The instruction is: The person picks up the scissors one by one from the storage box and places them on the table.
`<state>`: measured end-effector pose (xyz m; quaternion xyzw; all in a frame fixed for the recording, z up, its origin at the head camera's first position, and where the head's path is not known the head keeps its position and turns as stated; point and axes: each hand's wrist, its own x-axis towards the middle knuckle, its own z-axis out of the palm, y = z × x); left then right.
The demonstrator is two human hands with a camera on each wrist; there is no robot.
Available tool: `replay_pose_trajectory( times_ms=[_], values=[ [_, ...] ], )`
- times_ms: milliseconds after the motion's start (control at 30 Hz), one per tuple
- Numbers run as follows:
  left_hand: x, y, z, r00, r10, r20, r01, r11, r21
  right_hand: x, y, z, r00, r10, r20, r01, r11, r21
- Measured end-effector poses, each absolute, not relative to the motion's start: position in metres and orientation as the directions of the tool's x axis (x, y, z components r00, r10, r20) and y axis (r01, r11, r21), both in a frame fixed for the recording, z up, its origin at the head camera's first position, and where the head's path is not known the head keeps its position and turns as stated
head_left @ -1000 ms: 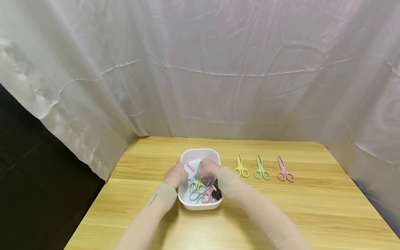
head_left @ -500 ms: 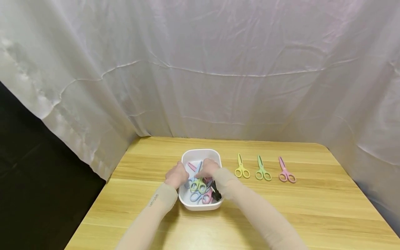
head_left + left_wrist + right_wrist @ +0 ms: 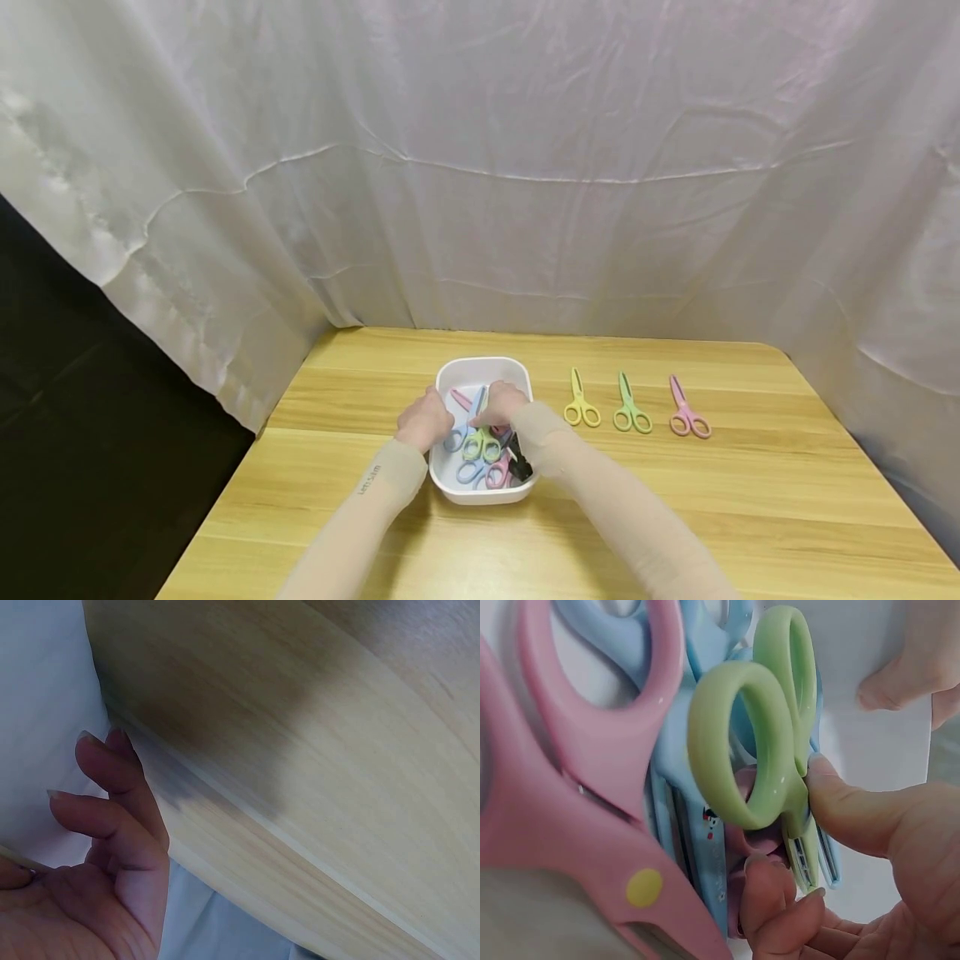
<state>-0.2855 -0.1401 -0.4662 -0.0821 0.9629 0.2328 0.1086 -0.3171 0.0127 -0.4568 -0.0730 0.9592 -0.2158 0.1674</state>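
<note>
In the head view a white bin holds several scissors. My left hand grips its left wall, with fingers curled against the outside in the left wrist view. My right hand reaches into the bin. Close up in the right wrist view, its thumb and fingers pinch light green scissors near the pivot, handles tilted up. Pink scissors and blue scissors lie beside them. More blades beneath are partly hidden by the hand and the green scissors.
On the wooden table, right of the bin, yellow scissors, green scissors and pink scissors lie in a row. A black object is at the bin's right side. A pale curtain hangs behind the table.
The light green scissors' handles have shifted slightly right in the bin, baring more of the blue scissors beside them. My left hand stays on the bin wall.
</note>
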Motion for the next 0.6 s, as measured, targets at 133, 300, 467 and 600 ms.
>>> replay_pose_trajectory(
  times_ms=[133, 300, 467, 600],
  values=[
    [-0.2852, -0.1395, -0.4655, -0.964, -0.107, -0.243, -0.206, 0.878, 0.432, -0.3168, 0.0134, -0.4564, -0.931, -0.215, -0.295, -0.07, 0.897, -0.436],
    [-0.2845, -0.1392, -0.4644, -0.964, -0.111, -0.243, -0.211, 0.874, 0.437, -0.3166, 0.0152, -0.4583, -0.926, -0.21, -0.314, -0.039, 0.881, -0.472],
    [-0.283, -0.1389, -0.4637, -0.965, -0.114, -0.237, -0.211, 0.872, 0.441, -0.3177, 0.0162, -0.4598, -0.918, -0.216, -0.332, -0.019, 0.862, -0.507],
    [-0.2829, -0.1388, -0.4637, -0.969, -0.111, -0.223, -0.2, 0.877, 0.437, -0.318, 0.0177, -0.4598, -0.917, -0.232, -0.324, -0.042, 0.864, -0.502]
  ],
)
